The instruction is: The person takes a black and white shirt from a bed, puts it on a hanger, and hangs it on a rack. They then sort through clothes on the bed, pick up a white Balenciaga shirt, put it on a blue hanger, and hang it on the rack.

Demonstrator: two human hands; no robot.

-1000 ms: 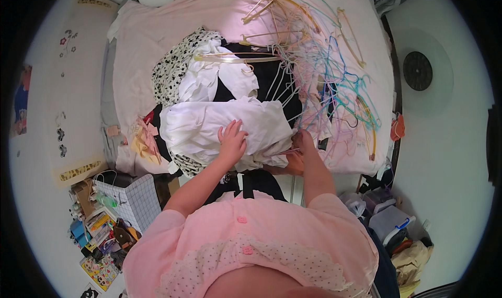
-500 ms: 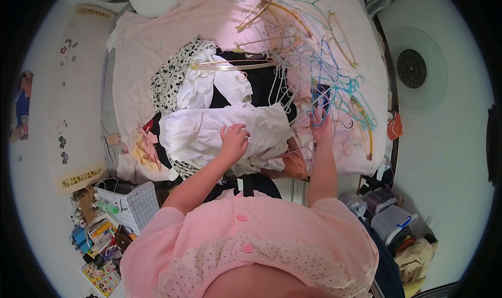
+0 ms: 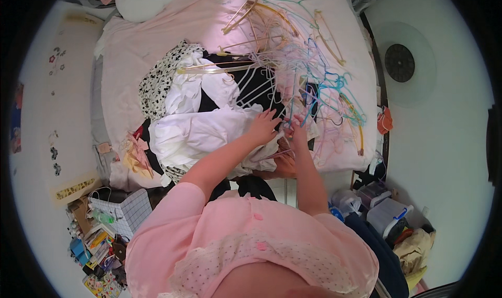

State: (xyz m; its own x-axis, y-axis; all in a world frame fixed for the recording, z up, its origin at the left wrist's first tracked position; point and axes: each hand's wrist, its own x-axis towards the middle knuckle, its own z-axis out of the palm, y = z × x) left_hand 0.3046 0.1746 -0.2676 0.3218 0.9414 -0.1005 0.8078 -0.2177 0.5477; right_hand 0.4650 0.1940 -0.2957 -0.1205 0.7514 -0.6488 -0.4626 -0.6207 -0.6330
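A white garment (image 3: 183, 136) lies folded over the front of a heap of clothes on the bed. My left hand (image 3: 264, 128) rests at its right end with the fingers spread, holding nothing that I can see. Close beside it, my right hand (image 3: 296, 129) is closed on a blue clothes hanger (image 3: 292, 102), whose hook end is hidden by the fingers. Beyond both hands spreads a tangle of hangers (image 3: 327, 81) in blue, teal, pale and gold. Black cloth (image 3: 219, 98) shows behind the white garment, with several grey hangers across it.
At the left of the heap is a black-spotted white garment (image 3: 157, 91), with a peach cloth (image 3: 137, 154) nearer me. A checked storage box (image 3: 123, 211) stands on the left among small items. Clear plastic bins (image 3: 387, 217) stand at the lower right, below a round dark wall vent (image 3: 399, 63).
My right hand has moved left with the blue hanger. My left hand has shifted right, from the middle of the white garment to its right end, near the right hand.
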